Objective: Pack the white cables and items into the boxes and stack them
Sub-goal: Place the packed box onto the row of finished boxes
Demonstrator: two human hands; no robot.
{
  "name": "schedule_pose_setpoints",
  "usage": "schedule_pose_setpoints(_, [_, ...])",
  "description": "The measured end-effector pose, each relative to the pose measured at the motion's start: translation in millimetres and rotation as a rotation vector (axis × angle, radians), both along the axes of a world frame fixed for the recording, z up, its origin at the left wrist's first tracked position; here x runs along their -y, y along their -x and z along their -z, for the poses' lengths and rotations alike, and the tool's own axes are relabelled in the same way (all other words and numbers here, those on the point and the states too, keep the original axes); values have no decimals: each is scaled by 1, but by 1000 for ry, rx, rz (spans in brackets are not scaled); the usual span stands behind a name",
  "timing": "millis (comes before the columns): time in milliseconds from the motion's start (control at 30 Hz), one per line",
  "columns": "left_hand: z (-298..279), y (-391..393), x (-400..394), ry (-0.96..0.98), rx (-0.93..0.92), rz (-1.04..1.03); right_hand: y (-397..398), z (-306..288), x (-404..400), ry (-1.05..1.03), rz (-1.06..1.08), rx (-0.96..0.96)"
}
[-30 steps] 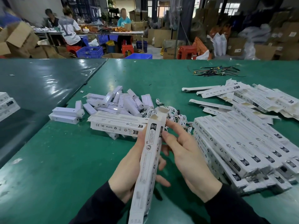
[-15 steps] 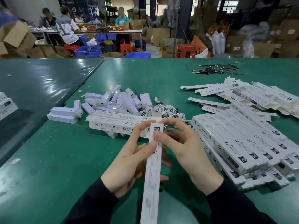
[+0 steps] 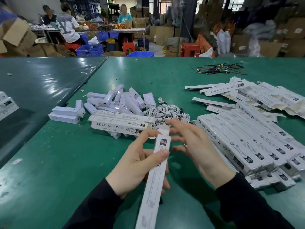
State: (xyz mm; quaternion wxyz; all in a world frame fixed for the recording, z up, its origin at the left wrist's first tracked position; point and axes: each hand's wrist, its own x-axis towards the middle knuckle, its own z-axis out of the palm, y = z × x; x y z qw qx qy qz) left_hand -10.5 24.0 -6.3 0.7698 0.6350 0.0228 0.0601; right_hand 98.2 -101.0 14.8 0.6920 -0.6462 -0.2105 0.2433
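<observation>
My left hand grips a long narrow white box that points away from me, its far end flap standing open. My right hand hovers just right of that open end with its fingers spread and nothing in it. Behind the hands lies a tangle of white cables. Left of the cables is a heap of white plastic items. Two packed boxes are stacked in front of that heap. A large stack of packed boxes lies at my right.
Flat unfolded box sleeves are spread at the far right of the green table. A bundle of dark wires lies near the far edge. More boxes sit at the left edge. People work at a table far behind.
My right hand has let go of the box end and opened, moving slightly right. The box's far end has tipped to the right in my left hand.
</observation>
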Motion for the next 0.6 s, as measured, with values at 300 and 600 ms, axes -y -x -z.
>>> schedule_pose_setpoints(300, [-1, 0, 3, -51, -14, 2, -2, 5, -2, -3, -77, -265])
schedule_pose_setpoints(600, [2, -2, 5, -31, -23, -9, -1, 5, -2, -2, -104, -356])
